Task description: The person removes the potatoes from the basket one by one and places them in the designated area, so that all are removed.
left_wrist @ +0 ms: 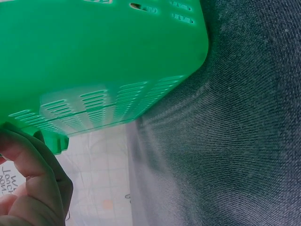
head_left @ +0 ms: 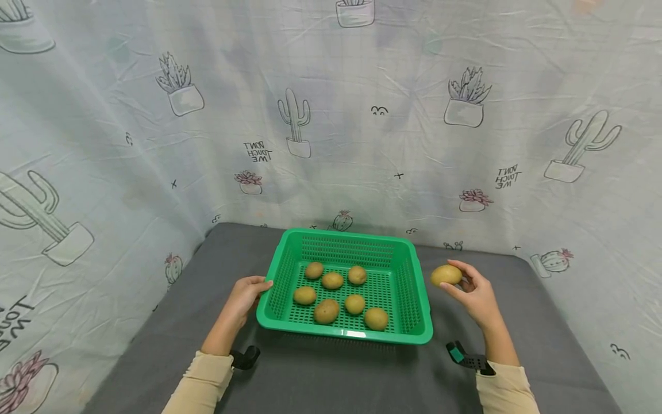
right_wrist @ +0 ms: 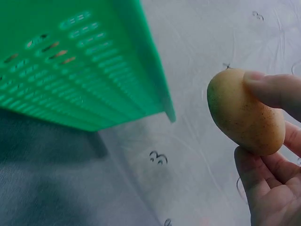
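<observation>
Here's the table (head_left: 331,379), dark grey all over, its woven surface showing fine ribbing up close in the left wrist view, its far corners rounded off! And sitting squarely on it, towards the back and around the middle, it's the green plastic basket (head_left: 331,332), upright, long side facing front, slotted walls rising off the grey, bare table showing on both sides!

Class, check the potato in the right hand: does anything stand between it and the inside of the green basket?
Only the right rim of the green basket lies between them; nothing else visible does. The potato, pinched by the right hand, is outside that rim; whether it is above rim height is unclear.
</observation>
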### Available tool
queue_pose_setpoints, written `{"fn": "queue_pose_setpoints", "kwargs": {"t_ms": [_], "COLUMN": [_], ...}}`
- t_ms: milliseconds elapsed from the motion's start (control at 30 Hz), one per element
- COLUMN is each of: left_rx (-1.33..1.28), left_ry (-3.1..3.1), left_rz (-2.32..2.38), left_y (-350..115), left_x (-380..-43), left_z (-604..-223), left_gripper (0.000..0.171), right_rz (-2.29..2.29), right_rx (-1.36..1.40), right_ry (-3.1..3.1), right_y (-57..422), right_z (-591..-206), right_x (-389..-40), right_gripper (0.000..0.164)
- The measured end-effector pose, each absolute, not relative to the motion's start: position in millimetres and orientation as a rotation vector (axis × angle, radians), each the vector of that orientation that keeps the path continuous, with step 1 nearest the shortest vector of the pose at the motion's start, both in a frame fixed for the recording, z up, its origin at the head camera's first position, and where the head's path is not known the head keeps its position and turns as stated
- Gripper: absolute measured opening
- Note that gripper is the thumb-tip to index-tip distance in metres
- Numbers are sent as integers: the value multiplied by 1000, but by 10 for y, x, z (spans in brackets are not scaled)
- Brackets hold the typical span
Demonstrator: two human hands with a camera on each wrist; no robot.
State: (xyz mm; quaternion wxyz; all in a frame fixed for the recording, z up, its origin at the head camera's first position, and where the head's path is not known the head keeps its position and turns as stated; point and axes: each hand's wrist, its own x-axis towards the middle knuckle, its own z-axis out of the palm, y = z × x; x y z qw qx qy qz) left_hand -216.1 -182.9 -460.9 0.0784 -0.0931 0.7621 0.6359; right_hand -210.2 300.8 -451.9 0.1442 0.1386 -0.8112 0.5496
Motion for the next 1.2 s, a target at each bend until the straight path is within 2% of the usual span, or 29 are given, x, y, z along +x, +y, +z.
{"fn": "queue_pose_setpoints", "kwargs": {"t_ms": [467, 767, 1200], "left_rx": [-277, -283, -277], "left_ry": [2284, 2276, 2303], "left_rz": [1921, 1932, 1904], "left_y": [-1842, -1835, -1824], "left_x": [-2152, -2146, -2128], "left_z": [-4592, -4586, -4607], "left_gripper": [37, 37, 39], "right_rz": [1527, 1514, 1434], "right_rx": [115, -42, -160], "right_ry": [-2437, -2499, -2631], "right_y": [3136, 3188, 3215], "right_z": [-4829, -5095, -5352], "right_x": [-1971, -2007, -2002], "right_gripper": [52, 55, 61]}}
